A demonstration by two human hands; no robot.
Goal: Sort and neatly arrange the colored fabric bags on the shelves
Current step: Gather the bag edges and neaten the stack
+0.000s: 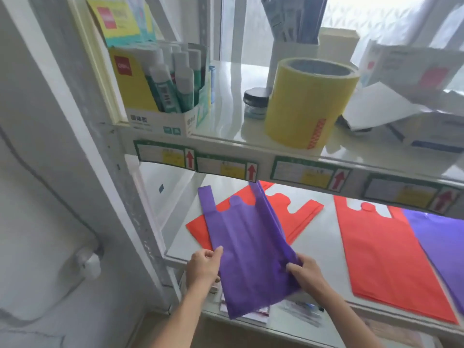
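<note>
Purple bag [247,249], red bags [386,259], yellow tape [308,104]

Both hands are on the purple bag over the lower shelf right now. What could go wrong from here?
1. The purple bag, held by the left hand and right hand, lies over a red bag; moving it may drag that one askew.
2. Its lower end overhangs the shelf edge, so it could slide off if released.
3. Its handles reach up near the upper shelf's label strip and might catch.

Bright daylight enters through the frosted window [376,18] behind the upper shelf, overexposing it. Glare covers the glossy white upper shelf board [233,79]. Wide-angle distortion bends the frame edges. Motion blur softens the entire picture.
</note>
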